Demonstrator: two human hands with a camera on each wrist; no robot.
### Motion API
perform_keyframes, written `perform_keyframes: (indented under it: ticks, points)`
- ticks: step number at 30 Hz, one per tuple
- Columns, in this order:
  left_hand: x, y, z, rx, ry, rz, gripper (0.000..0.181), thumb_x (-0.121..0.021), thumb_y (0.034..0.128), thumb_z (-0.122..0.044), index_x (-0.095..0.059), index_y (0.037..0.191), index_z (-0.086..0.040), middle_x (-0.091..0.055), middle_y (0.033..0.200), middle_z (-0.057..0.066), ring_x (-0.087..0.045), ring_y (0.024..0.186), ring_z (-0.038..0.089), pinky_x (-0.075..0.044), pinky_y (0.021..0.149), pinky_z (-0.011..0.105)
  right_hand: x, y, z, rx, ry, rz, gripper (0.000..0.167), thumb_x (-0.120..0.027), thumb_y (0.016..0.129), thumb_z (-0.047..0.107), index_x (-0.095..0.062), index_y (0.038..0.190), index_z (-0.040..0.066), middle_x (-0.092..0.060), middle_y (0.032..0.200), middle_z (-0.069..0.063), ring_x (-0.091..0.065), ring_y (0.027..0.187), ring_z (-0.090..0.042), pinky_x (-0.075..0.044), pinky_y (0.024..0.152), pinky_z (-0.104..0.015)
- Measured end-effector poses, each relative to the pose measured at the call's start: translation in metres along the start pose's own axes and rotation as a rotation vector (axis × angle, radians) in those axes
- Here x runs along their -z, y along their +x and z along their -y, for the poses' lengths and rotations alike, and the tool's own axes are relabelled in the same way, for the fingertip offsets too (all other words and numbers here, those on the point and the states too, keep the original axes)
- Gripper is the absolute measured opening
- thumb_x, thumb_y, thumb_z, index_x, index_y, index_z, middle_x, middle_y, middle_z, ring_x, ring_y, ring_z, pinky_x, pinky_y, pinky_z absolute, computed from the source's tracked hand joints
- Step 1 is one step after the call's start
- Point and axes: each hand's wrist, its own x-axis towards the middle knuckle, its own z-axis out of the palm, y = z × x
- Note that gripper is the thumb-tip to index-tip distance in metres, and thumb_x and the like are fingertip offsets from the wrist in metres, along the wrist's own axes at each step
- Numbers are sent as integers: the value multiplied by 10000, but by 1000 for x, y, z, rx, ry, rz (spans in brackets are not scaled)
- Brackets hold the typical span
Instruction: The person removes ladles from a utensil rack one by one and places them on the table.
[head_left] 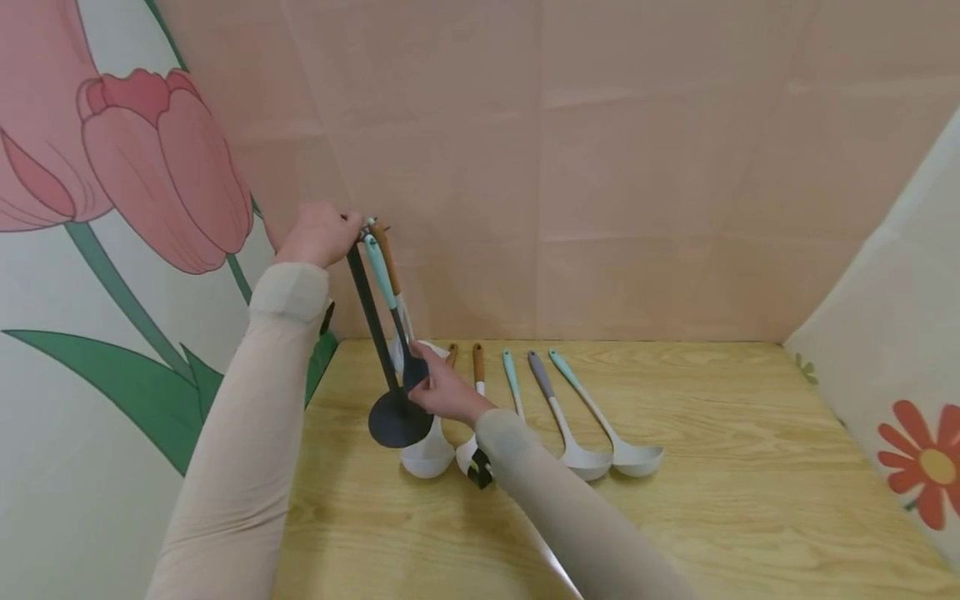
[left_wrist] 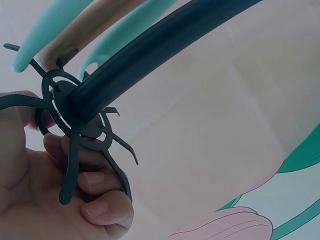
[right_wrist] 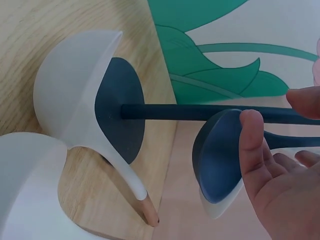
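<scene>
Left hand: here is the left hand (head_left: 315, 233) up at the top of the one rack (head_left: 372, 317), fingers curled round its hooks (left_wrist: 71, 170) and grasping.
Right hand: the right hand (head_left: 450, 392) is down at the one dark ladle (head_left: 413, 372), a finger against its bowl; whether the fingers grip it, I cannot tell.
Rack: one pole, tilted, above the left end of the table (head_left: 720, 417), with one round base (head_left: 397, 425); I cannot tell whether the base touches the wood.
Hanging handles: three at the hooks, two teal, one brown handle (head_left: 386, 258); the near teal handle (head_left: 381, 271) belongs to the dark ladle, the other teal handle (left_wrist: 50, 35) shows from the left wrist.
Ladles on the table: five, side by side, bowls toward the person: two with brown handles, first ladle (head_left: 427, 458) and second ladle (head_left: 478, 367); then third ladle (head_left: 511, 375), teal; fourth ladle (head_left: 587, 463), grey; fifth ladle (head_left: 637, 461), teal.
Sleeves: two, left sleeve (head_left: 232, 458) and right sleeve (head_left: 570, 508), both pale.
</scene>
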Motion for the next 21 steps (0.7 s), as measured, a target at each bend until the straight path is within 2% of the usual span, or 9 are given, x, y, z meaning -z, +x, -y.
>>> perform_keyframes:
  ticks: [4,6,11,17,21]
  points:
    - [0,-1,0,-6,7,-3,435,-307,997,-377,-445,691,-101,-410,668,37,-397,556,182,-365,508,317,-1,2,-1,-13,28,22,798,-596,943,28,-164,1594,192,-396,1519,-79,-649,831,-137,-535,679,-301]
    - [0,-1,0,-9,11,-1,438,-299,999,-373,-455,698,-96,-414,669,42,-391,549,183,-362,503,317,-2,3,-1,-17,38,20,800,-595,945,25,-161,1595,195,-365,1543,-67,-644,834,-133,-537,678,-299]
    - [-1,0,0,-13,14,-6,446,-287,1002,-365,-469,705,-86,-420,673,48,-383,532,179,-357,496,314,-8,4,3,3,34,3,800,-630,938,34,-179,1591,141,-336,1572,-86,-625,809,-131,-535,656,-285]
    - [-2,0,-1,-10,13,-14,455,-284,1010,-372,-478,718,-82,-442,698,60,-387,531,176,-358,495,310,-15,2,11,15,37,12,620,-551,1036,237,-249,1570,144,-482,1426,-139,-622,806,-197,-539,645,-315]
    - [-3,0,-1,-13,20,-15,452,-283,1011,-371,-480,725,-82,-455,728,73,-398,549,186,-360,503,312,-18,2,12,32,2,-10,493,-453,1075,310,-348,1519,122,-548,1319,-132,-624,817,-173,-537,677,-309]
